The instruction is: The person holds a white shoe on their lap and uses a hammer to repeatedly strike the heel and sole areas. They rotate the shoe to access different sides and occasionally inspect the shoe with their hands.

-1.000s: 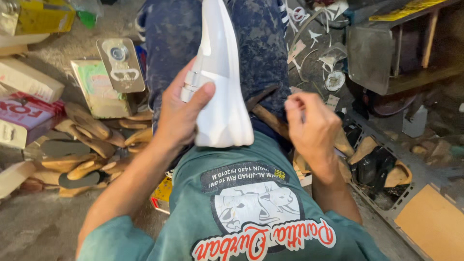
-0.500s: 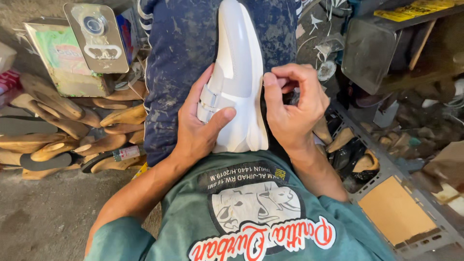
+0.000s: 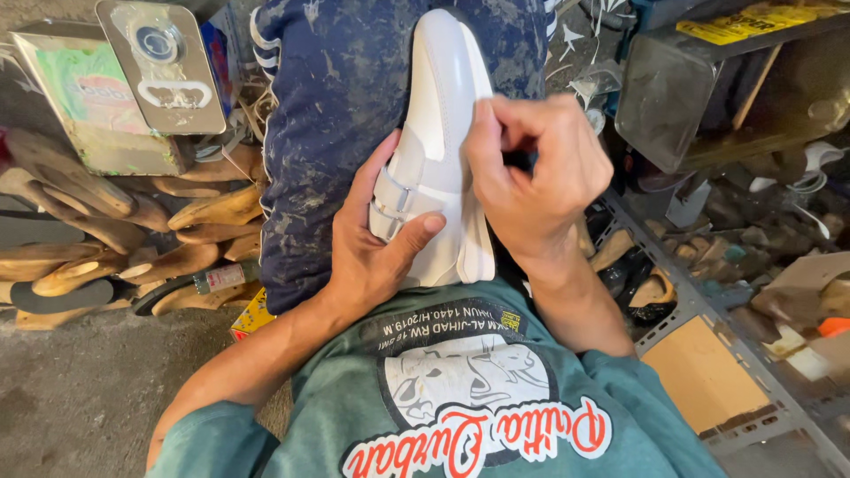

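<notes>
A white shoe [image 3: 438, 115] with two strap buckles lies lengthwise on my lap, on stained dark blue trousers [image 3: 336, 106], toe pointing away from me. My left hand [image 3: 376, 243] grips its heel end, thumb laid across the straps. My right hand [image 3: 531, 177] presses on the shoe's right side near the sole edge, fingers curled; whether it holds a small tool is hidden. My green printed shirt [image 3: 460, 398] fills the bottom of the view.
Several wooden shoe lasts [image 3: 106, 239] are piled on the floor at left, behind them a metal can [image 3: 164, 62] and a printed box [image 3: 80, 97]. At right stand a metal shelf [image 3: 735, 80], a slotted metal rack [image 3: 708, 301] and scattered scraps.
My right hand came in from the right and now presses on the shoe's side. The left hand kept its hold near the heel. The view shifted to the right.
</notes>
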